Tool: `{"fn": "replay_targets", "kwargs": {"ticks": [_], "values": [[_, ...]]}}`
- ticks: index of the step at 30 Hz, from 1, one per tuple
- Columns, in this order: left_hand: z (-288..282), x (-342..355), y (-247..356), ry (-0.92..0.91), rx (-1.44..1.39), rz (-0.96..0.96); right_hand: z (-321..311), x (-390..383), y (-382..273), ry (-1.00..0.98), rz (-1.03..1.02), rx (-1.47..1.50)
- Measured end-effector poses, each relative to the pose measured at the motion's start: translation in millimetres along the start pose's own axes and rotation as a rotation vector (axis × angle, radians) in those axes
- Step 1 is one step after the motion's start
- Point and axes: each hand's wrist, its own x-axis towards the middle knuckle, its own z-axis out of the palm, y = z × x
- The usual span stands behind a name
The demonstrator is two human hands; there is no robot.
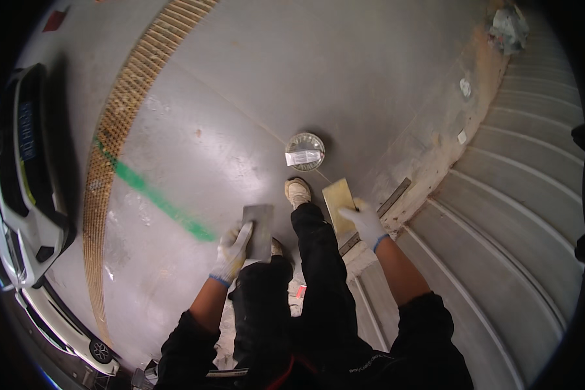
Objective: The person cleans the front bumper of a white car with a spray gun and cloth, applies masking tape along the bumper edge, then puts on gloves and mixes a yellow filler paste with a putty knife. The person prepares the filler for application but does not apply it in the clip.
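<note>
One grey plate (pixel 260 227) is pinched in the gloved left hand (pixel 231 251) and one yellowish plate (pixel 337 199) in the gloved right hand (pixel 366 224), nearer the right edge of the floor (pixel 234 84), where a careless step could make the forward shoe (pixel 298 190) tip the round container (pixel 310 142) just ahead.

The grey plate (pixel 259 229) looks smooth; the yellowish board (pixel 337 200) matt; the gloves (pixel 230 252) cloth; the floor (pixel 218 153) glossy.

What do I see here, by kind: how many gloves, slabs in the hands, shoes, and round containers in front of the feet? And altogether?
Gloves: 2
Slabs: 2
Shoes: 2, one mostly hidden
Container: 1
Total: 7
</note>
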Motion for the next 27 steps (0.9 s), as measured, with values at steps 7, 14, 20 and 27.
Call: {"fn": "replay_targets", "kwargs": {"ticks": [7, 14, 20, 27], "values": [[120, 272, -63, -0.008, 0.385, 0.515, 41, 207, 139, 0.541, -0.337, -0.287], [156, 328, -106, -0.031, 0.193, 0.433, 49, 261, 125, 0.630, -0.576, -0.524], [180, 349, -102, 0.149, 0.133, 0.721, 9, 294, 89, 0.445, -0.555, -0.511], [188, 332, -107, 0.260, 0.312, 0.767, 11, 288, 105, 0.513, -0.596, -0.511]]}}
